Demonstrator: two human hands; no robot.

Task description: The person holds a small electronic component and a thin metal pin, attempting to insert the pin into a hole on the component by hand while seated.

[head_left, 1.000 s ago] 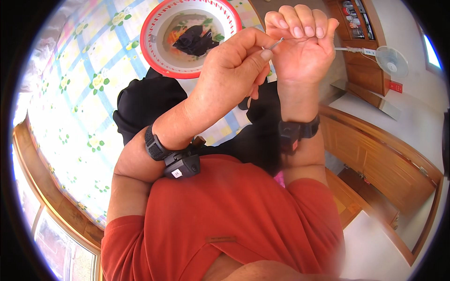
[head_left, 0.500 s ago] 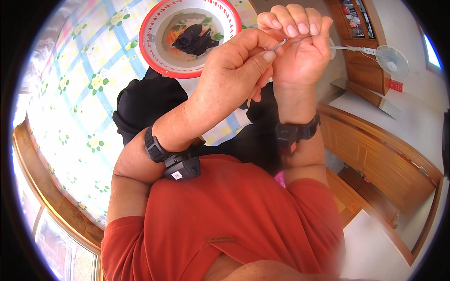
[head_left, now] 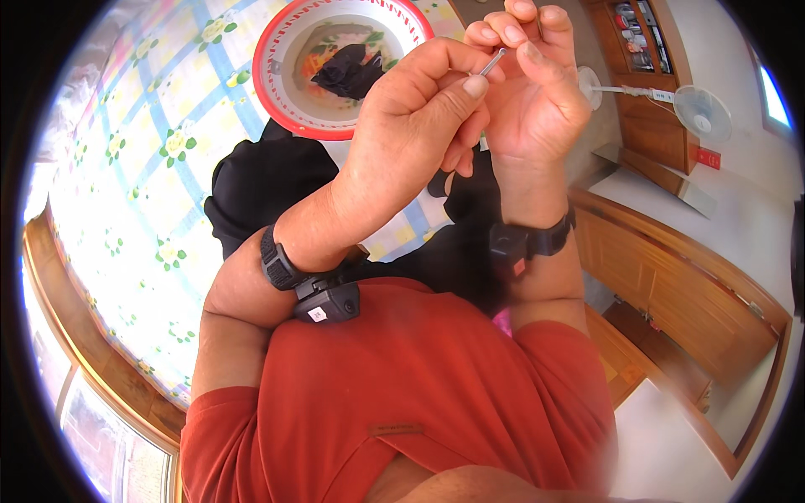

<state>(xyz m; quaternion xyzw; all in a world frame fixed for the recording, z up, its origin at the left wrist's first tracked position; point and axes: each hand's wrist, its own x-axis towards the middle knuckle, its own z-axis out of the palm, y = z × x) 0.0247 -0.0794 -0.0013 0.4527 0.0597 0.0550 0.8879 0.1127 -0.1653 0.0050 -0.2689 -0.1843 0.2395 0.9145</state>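
My left hand (head_left: 423,105) pinches a slim silver metal stick (head_left: 493,62) between thumb and forefinger. Its small rounded tip points up toward the fingers of my right hand (head_left: 541,96). That hand is raised with its palm toward me, fingers loosely bent and apart, and nothing visible in it. The two hands are very close together and overlap in the view, so I cannot tell whether the tip touches a finger. A black strap with a small device (head_left: 327,302) is on my left wrist, and another strapped device (head_left: 513,247) is on my right.
Beyond my left hand, a red-rimmed white basin (head_left: 277,105) holds a crumpled black cloth (head_left: 348,74). It rests on a flowered, checked cover (head_left: 126,193). At the right are a white fan (head_left: 703,112), wooden cabinet doors (head_left: 671,277) and a shelf with small items (head_left: 635,38).
My right hand's fingers have shifted upward and spread, with its thumb now bent across toward the stick. The stick's tip has moved slightly up and left and points more steeply upward.
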